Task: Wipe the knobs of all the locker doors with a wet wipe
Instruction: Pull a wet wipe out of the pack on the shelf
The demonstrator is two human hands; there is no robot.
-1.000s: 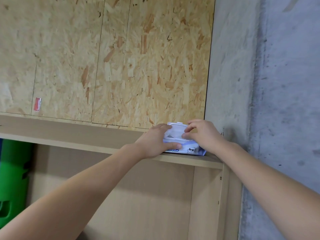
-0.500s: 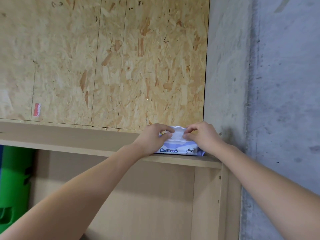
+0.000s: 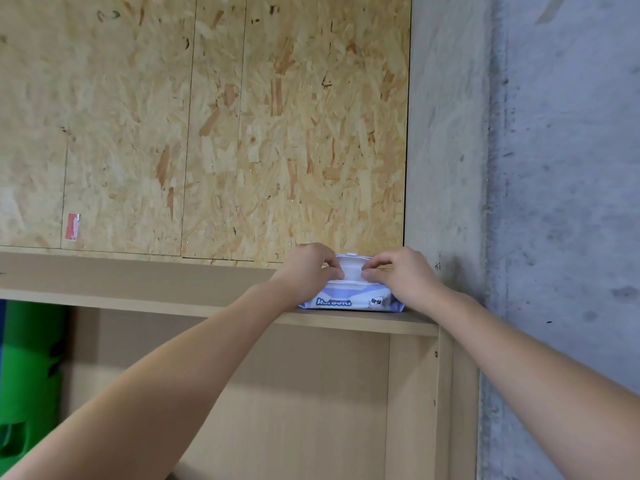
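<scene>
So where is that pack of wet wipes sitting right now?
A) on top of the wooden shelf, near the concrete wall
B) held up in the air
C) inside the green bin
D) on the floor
A: the pack of wet wipes rests on the wooden shelf beside the concrete wall, with the left hand and right hand at its white lid.

The left hand (image 3: 306,271) and right hand (image 3: 403,275) covered both ends of the wipe pack (image 3: 349,299); its lid's state could not be told. A green object (image 3: 29,372) was cut off at the left edge.
</scene>
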